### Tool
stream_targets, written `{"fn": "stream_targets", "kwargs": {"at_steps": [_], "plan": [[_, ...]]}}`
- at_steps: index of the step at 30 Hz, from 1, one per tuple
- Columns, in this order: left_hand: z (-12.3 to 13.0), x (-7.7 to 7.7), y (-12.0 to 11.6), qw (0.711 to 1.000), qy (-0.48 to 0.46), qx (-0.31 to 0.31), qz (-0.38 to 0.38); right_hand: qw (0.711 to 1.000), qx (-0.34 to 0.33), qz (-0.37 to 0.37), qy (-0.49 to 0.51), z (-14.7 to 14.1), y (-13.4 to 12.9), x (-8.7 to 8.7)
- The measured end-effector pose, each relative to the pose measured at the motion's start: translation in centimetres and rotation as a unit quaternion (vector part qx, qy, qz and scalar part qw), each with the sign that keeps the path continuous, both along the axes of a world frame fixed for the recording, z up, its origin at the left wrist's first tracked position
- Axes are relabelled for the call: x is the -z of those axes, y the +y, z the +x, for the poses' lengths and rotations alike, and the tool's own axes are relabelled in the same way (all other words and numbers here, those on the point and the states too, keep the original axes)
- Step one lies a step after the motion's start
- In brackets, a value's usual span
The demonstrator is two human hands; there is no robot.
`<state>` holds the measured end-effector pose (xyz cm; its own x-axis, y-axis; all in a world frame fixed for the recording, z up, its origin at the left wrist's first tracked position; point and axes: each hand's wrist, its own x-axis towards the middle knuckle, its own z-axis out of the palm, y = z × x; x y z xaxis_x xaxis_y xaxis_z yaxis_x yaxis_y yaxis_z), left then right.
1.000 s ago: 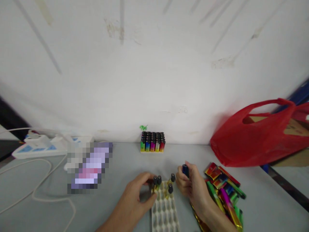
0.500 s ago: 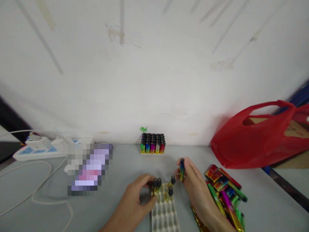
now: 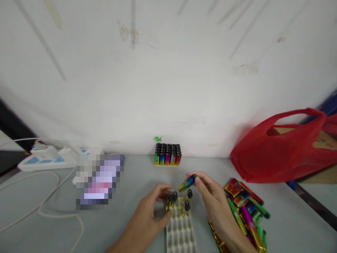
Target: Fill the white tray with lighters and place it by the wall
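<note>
My left hand curves around the back left corner of a pale tray with rows of slots. Its thumb and fingers close about a black-topped lighter there, with a second lighter right beside it. Two more lighters, one at the back right and one just in front of it, lean in the tray. Above the tray's back right corner, my right hand pinches a blue, green and yellow lighter, tilted with its black top toward the thumb.
A packed block of colourful lighters stands against the wall. Shiny loose lighters are piled at the right, before a red plastic bag. A power strip, white cables and a blurred phone-like screen are at left.
The lighter in my right hand has turned from upright to slanted, its lower end swinging left over the tray. My left hand has stayed at the tray's corner.
</note>
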<state>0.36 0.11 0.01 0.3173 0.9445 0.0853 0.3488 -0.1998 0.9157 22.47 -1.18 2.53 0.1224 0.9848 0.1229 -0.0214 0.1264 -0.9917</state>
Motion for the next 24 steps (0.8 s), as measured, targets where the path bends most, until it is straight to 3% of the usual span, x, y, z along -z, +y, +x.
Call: {"fn": "stream_targets", "kwargs": {"at_steps": [8, 24], "plan": [[0.1, -0.1, 0.1, 1.000, 0.004, 0.014, -0.008, 0.991, -0.094, 0.030, -0.092, -0.4, -0.4, 0.2], [0.0, -0.3, 0.1, 1.000, 0.008, 0.027, -0.011, 0.984, -0.104, 0.029, -0.143, -0.5, -1.1, -0.3]]}}
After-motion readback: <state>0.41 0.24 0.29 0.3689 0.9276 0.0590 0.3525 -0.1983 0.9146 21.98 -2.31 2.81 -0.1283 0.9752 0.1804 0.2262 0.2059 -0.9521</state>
